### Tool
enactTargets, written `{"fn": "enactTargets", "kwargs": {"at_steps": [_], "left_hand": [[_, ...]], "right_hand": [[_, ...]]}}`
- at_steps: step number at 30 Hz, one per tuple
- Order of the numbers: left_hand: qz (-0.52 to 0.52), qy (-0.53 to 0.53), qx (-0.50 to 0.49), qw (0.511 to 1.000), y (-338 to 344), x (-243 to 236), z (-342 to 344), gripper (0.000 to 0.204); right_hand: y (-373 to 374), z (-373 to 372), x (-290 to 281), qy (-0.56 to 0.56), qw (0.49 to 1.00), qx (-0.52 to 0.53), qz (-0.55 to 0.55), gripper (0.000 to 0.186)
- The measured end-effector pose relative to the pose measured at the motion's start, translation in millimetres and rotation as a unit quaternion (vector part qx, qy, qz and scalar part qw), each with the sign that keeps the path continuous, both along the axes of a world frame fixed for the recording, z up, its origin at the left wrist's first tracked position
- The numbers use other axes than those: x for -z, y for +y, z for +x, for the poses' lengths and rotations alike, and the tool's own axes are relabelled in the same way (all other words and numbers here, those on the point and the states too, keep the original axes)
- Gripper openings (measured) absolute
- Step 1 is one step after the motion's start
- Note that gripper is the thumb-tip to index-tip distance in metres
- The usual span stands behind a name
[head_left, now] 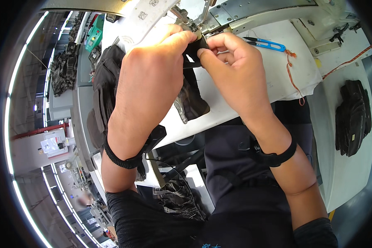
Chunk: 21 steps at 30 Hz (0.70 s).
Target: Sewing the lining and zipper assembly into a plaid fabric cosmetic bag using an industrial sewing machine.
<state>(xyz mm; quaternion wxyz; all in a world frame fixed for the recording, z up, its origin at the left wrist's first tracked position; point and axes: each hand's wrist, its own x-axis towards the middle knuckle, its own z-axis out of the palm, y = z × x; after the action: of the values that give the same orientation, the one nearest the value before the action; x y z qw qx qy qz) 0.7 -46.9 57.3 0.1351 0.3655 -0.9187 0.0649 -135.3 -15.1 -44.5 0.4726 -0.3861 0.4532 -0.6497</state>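
Observation:
Up by the sewing machine's needle area (194, 28), both of my hands pinch a small piece of black fabric (199, 48). My left hand (155, 70) is closed, with its thumb and fingers at the fabric's left side beneath the machine head. The right hand (239, 66) grips the fabric's right edge between thumb and forefinger, its other fingers curled. Below them, more black fabric (196, 101) hangs over the white table, beside a slim silver metal piece (180, 109). My left hand hides part of the fabric and of the machine.
Blue-handled thread snips (270, 44) with an orange cord (291, 74) lie on the white table (256, 82) to the right. Dark garments (107, 82) are heaped at the left. Another dark stack (353, 118) rests on a white surface at the far right.

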Motion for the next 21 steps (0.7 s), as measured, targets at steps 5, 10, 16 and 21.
{"fn": "enactTargets", "kwargs": {"at_steps": [5, 10, 16, 21], "left_hand": [[0.016, -0.009, -0.022, 1.000, 2, 2, -3, 0.024], [0.042, 0.076, -0.058, 0.995, 4, 4, -3, 0.024], [0.158, 0.229, -0.198, 0.940, 16, 10, -22, 0.023], [0.120, 0.279, -0.236, 0.923, 28, 21, -37, 0.025]], "right_hand": [[-1, -4, -2, 0.000, 1.000, -0.014, 0.003, 0.014], [-2, -2, -4, -0.030, 0.999, -0.020, 0.000, 0.014], [-5, -4, 6, -0.037, 0.999, -0.004, -0.032, 0.014], [-4, -5, 8, -0.079, 0.996, -0.027, -0.019, 0.015]]}}
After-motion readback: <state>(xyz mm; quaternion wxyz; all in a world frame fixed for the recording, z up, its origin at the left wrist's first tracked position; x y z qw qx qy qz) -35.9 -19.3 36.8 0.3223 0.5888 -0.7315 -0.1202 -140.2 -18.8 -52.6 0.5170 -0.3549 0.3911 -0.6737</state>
